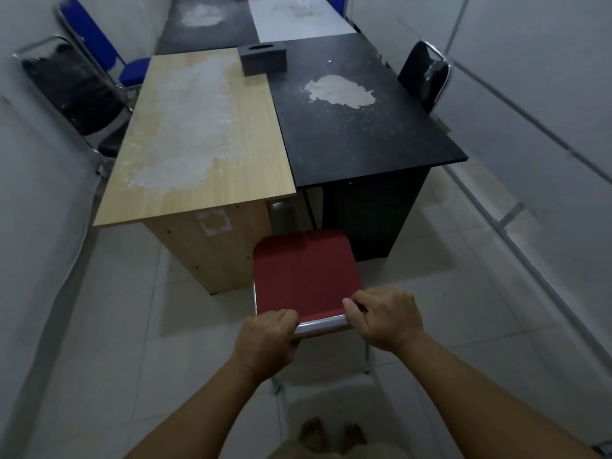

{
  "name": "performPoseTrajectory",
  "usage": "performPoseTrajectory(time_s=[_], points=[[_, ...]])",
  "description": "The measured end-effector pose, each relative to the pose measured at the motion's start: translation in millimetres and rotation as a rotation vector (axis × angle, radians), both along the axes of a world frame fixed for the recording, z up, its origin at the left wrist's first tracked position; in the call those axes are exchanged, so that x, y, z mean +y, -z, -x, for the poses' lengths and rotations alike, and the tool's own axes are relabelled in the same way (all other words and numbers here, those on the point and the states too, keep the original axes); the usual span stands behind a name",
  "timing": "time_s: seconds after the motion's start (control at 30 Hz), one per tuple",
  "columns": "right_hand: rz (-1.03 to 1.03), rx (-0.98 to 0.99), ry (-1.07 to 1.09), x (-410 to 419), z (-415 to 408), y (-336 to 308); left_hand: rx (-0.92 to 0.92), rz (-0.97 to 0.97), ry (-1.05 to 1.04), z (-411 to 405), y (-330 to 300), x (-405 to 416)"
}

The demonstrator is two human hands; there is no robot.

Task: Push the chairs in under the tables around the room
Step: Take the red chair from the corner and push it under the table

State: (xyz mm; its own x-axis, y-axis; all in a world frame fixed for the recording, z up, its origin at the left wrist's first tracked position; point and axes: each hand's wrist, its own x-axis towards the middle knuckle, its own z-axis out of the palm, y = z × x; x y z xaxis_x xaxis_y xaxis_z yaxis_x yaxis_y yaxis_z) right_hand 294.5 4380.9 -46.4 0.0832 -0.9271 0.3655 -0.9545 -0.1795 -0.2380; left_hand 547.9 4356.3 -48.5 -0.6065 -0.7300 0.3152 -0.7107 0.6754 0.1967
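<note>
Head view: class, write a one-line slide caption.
Both hands, left and right, grip the red chair backrest, facing the wooden desk and black desk.

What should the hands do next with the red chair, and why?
Probably push the red chair straight forward. Both the left hand and the right hand already grip its top rail, and it points at the gap between the wooden table and the black table.

Red cloth chair back (pixel 304 276) with glossy chrome rail (pixel 319 323)
</note>
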Motion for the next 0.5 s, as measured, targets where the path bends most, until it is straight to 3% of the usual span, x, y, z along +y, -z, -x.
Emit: performPoseTrajectory(time_s=[0.5], points=[[-0.018,-0.033,-0.042,-21,47,3,-0.013,0.111,0.006,44,2,-6]])
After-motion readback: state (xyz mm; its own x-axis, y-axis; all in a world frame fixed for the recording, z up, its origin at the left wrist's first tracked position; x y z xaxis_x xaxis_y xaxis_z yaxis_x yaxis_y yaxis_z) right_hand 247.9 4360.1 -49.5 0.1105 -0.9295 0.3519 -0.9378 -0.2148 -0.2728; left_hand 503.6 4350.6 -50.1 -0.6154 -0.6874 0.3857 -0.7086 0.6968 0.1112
